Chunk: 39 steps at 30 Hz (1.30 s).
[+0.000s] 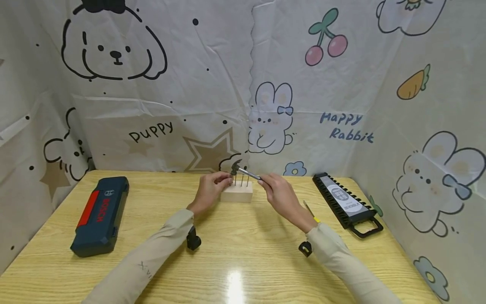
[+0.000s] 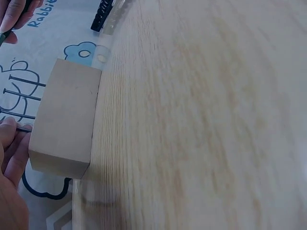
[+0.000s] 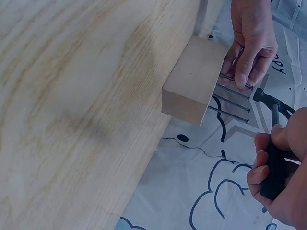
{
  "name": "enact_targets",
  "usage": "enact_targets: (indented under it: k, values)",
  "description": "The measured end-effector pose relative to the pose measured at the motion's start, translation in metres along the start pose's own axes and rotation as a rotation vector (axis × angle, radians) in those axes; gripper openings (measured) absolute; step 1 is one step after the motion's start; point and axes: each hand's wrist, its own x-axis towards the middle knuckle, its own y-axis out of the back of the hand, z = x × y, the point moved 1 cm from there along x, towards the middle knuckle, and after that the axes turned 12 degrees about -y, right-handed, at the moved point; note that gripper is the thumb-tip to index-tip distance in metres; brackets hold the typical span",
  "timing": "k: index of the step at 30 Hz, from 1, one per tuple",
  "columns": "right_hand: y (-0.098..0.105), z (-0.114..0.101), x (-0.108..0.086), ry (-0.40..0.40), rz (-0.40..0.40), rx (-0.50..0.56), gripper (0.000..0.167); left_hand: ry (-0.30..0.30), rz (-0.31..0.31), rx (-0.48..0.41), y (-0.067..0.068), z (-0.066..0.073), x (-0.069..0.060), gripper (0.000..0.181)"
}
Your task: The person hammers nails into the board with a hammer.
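A pale wooden block [image 1: 237, 194] lies near the table's back edge with several nails [image 3: 232, 98] standing in its top in a row. My left hand [image 1: 211, 188] is at the block's left end, and its thumb and fingers pinch the leftmost nail [image 3: 235, 80]. My right hand [image 1: 280, 196] grips the dark handle [image 3: 275, 167] of a claw hammer [image 1: 248, 172]. The hammer's head [image 3: 265, 97] is close to the top of the pinched nail; whether they touch I cannot tell. In the left wrist view the hammer's head is out of frame.
On the left of the table [image 1: 212, 270] lies a dark blue Bosch case [image 1: 104, 215] with a red panel. A black rack with a label [image 1: 343, 198] lies on the right. Partly behind my right forearm is a thin tool with a yellow part [image 1: 316, 218]. A printed cloth [image 1: 212, 97] hangs behind.
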Motion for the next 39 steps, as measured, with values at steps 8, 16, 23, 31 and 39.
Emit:
enact_targets:
  k: [8, 16, 23, 31, 39]
  values:
    - [-0.002, -0.003, 0.001, -0.003, -0.016, 0.0, 0.013, 0.023, -0.009, 0.008, 0.001, 0.0, -0.001, 0.015]
    - [-0.001, -0.004, 0.004, -0.003, -0.027, -0.004, 0.015, 0.002, -0.001, 0.024, 0.001, -0.003, -0.002, 0.015]
    - [0.007, -0.009, 0.011, 0.048, 0.134, 0.134, 0.016, 0.024, -0.02, 0.013, 0.002, -0.004, -0.004, 0.017]
    - [-0.002, -0.003, -0.001, 0.029, 0.12, 0.06, 0.011, 0.006, -0.013, 0.046, 0.001, -0.002, -0.002, 0.015]
    - [0.014, 0.001, 0.008, 0.054, 0.203, 0.119, 0.016, -0.012, -0.012, 0.045, 0.001, -0.002, -0.002, 0.016]
